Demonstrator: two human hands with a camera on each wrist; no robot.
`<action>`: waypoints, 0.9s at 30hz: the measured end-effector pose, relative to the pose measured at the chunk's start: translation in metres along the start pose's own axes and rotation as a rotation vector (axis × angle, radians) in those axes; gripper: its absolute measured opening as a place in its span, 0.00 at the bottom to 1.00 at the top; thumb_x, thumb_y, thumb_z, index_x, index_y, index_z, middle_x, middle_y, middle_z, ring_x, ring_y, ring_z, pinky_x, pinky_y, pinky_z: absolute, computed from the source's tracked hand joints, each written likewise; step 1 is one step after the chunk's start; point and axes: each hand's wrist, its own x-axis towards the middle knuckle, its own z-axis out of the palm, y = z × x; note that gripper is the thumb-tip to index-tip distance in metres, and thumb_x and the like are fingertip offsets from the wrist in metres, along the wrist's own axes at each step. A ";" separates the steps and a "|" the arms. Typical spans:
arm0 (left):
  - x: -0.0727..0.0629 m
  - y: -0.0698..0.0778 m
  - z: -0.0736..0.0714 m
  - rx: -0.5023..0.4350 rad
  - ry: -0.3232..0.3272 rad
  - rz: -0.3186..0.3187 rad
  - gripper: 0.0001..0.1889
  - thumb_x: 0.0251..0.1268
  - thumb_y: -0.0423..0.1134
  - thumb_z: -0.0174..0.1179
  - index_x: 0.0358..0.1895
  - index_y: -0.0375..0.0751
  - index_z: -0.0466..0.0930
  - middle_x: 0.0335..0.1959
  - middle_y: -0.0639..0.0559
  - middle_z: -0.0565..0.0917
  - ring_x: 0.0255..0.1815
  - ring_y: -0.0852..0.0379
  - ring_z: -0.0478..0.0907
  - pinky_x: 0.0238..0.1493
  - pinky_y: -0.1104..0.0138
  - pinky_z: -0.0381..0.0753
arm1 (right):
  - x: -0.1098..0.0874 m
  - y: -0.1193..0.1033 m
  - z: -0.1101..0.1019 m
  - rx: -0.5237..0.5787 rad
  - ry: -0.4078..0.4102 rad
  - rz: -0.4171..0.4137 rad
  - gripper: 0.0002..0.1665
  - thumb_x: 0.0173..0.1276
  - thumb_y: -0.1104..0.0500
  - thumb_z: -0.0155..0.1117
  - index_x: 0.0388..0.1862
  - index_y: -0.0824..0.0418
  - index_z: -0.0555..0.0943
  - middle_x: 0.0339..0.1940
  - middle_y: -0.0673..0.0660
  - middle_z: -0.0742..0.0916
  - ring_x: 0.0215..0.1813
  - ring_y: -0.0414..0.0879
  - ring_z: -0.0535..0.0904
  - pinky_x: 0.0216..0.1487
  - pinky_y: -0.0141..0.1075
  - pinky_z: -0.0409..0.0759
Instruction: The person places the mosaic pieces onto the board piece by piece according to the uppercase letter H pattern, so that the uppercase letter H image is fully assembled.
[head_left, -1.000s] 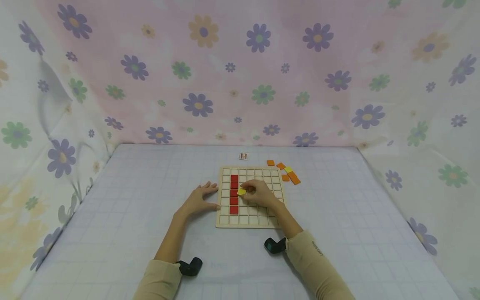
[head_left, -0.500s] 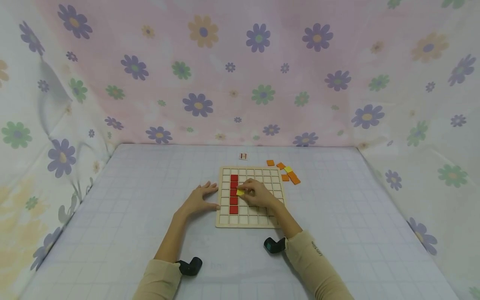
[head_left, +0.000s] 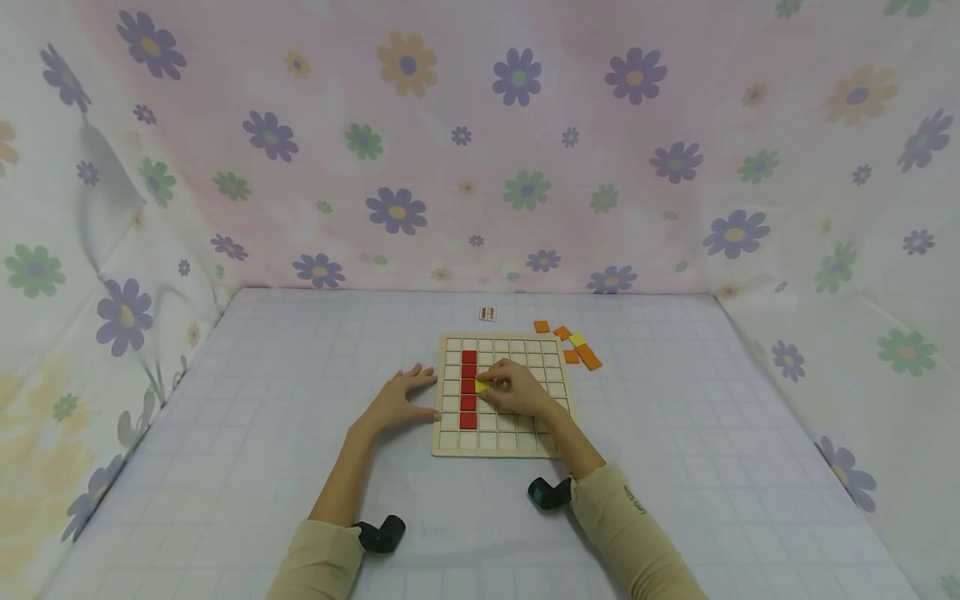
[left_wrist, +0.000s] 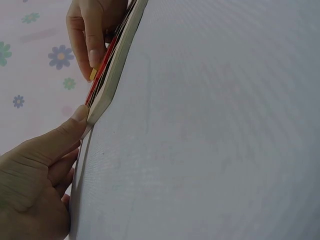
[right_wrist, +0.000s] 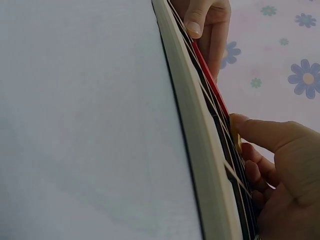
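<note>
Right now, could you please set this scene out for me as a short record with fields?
Base: pale wooden grid board
On it: five red square tiles in one column
Right grip: pinches a flat yellow tile beside the red column; whether seated, cannot tell
Left grip: thumb at the board's left edge
Loose: orange tiles and one more yellow tile around the board's far right corner
Beyond far edge: small printed card

White, faintly gridded tabletop carries a square pale wooden grid board. Small printed white card lies beyond it; flat orange tiles and one yellow square tile lie near its far right corner.
</note>
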 end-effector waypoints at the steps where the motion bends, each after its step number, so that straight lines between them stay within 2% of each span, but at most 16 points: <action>1: 0.000 0.000 0.000 0.004 0.000 0.004 0.38 0.46 0.47 0.73 0.63 0.36 0.71 0.68 0.45 0.67 0.74 0.46 0.50 0.75 0.52 0.40 | 0.000 0.000 0.001 -0.003 0.010 -0.005 0.16 0.61 0.62 0.66 0.47 0.68 0.83 0.41 0.60 0.82 0.39 0.47 0.73 0.39 0.33 0.75; 11: 0.000 0.000 -0.001 0.007 0.000 0.012 0.39 0.46 0.47 0.73 0.63 0.36 0.71 0.68 0.45 0.67 0.74 0.46 0.50 0.75 0.52 0.40 | 0.001 -0.002 0.002 -0.040 0.079 -0.003 0.13 0.58 0.62 0.69 0.41 0.69 0.85 0.37 0.60 0.83 0.37 0.48 0.75 0.36 0.32 0.75; 18: 0.000 -0.001 0.000 0.002 0.004 0.012 0.39 0.45 0.46 0.73 0.63 0.36 0.71 0.68 0.46 0.67 0.74 0.46 0.50 0.75 0.53 0.40 | 0.000 0.000 0.002 -0.030 0.136 0.067 0.18 0.54 0.60 0.73 0.42 0.68 0.85 0.36 0.58 0.85 0.37 0.47 0.79 0.37 0.32 0.79; 23: 0.000 0.000 0.000 -0.011 0.005 -0.012 0.39 0.45 0.46 0.73 0.63 0.37 0.71 0.68 0.47 0.67 0.75 0.48 0.49 0.75 0.53 0.39 | -0.004 0.003 -0.003 0.095 0.141 0.124 0.24 0.53 0.61 0.74 0.48 0.69 0.82 0.38 0.59 0.87 0.38 0.47 0.81 0.40 0.31 0.81; 27: 0.000 0.000 0.000 -0.017 0.008 -0.021 0.39 0.45 0.46 0.73 0.63 0.38 0.72 0.68 0.47 0.67 0.75 0.48 0.49 0.75 0.52 0.39 | -0.010 0.008 -0.011 0.223 0.154 0.113 0.25 0.55 0.65 0.71 0.52 0.73 0.79 0.41 0.64 0.87 0.41 0.50 0.82 0.43 0.31 0.82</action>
